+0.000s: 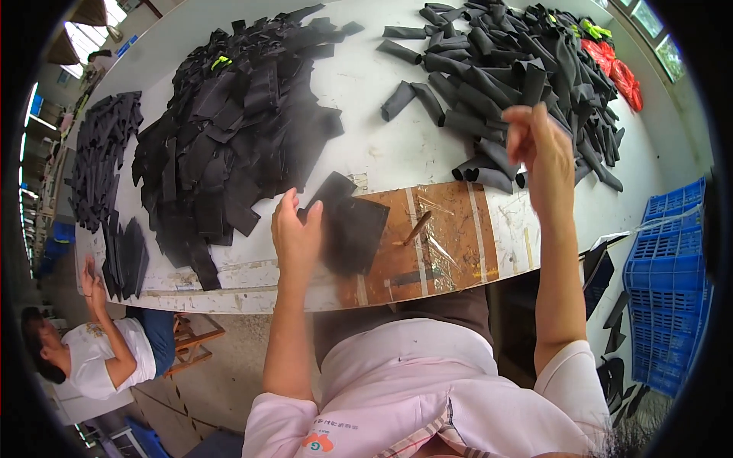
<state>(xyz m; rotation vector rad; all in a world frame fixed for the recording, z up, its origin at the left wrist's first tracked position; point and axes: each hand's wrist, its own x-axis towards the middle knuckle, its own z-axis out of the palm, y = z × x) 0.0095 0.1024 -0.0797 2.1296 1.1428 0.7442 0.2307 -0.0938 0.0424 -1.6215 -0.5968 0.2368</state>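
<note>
Two-handedly working: holding left hand spread beside black fabric piece, seeming light, pliable, suiting edge-pinching; holding right hand loosely parted.

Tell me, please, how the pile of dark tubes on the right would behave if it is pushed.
The pile of dark tubes would probably shift loosely, being heaped at many angles. Single tubes, roughly round, may roll slightly. They are likely light and squashable: the open front ends look hollow.
</note>
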